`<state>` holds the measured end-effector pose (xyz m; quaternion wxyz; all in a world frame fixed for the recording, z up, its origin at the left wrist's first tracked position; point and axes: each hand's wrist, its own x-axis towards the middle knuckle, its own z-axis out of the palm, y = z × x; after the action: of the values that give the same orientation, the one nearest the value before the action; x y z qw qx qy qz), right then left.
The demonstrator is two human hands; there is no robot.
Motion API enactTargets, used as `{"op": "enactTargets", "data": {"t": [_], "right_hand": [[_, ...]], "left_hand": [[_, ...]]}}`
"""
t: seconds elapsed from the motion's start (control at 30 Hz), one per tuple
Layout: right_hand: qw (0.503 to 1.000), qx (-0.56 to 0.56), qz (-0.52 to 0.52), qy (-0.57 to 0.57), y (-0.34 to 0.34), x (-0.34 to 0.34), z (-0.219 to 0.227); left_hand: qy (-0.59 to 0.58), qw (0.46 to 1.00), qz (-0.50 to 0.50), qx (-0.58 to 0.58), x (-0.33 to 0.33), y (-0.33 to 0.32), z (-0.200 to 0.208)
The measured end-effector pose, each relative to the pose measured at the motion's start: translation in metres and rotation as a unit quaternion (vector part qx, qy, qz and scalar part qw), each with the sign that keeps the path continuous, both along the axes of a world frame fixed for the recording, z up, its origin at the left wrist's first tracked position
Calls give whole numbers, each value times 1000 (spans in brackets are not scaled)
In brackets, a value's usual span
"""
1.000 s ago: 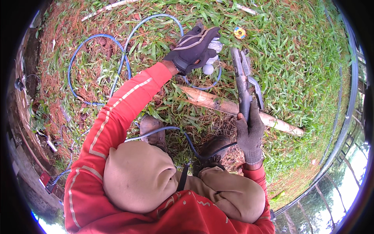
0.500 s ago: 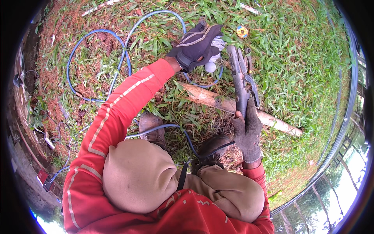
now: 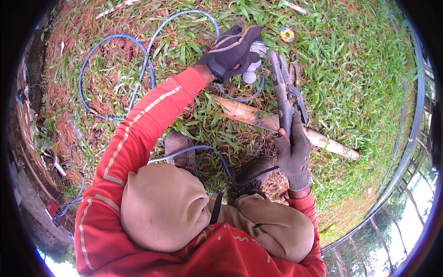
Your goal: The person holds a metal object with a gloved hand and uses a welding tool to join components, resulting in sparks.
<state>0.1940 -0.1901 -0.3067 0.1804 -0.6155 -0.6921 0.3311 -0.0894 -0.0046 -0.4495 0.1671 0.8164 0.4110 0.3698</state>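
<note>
My left hand [image 3: 233, 53], in a dark glove with a light stripe, is closed around a light grey tool [image 3: 257, 50], most of which the glove hides. A round whitish knob [image 3: 249, 77] shows just below it. Closed in a knitted grey glove, my right hand [image 3: 294, 152] grips the lower end of a long dark metal tool [image 3: 285, 108]. Its flat grey upper part [image 3: 275, 69] points away from me, close beside the left hand's tool. A curved lever-like piece [image 3: 297, 94] runs along its right side; its exact kind is unclear.
A light brown pole [image 3: 249, 114] lies across the grass beneath the dark tool. Blue cable [image 3: 146, 60] loops at left and passes near my boots [image 3: 180, 150]. A small yellow-and-blue disc [image 3: 287, 34] lies beyond. A red box [image 3: 51, 210] stands far left; fencing [image 3: 417, 120] borders the right.
The dark metal tool's far end has shifted slightly away and left, nearer the grey tool. My left hand has moved slightly; both grips look the same.
</note>
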Motion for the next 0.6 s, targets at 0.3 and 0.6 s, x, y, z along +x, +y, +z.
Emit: {"op": "enactTargets", "data": {"t": [0.3, 0.6], "right_hand": [[1000, -22, -19, 13, -5, 2, -3], [1000, 4, -5, -7, 3, 5, 0]], "left_hand": [[-2, 997, -1, -75, -1, -3, 2], [-5, 996, -6, -88, -1, -5, 15]]}}
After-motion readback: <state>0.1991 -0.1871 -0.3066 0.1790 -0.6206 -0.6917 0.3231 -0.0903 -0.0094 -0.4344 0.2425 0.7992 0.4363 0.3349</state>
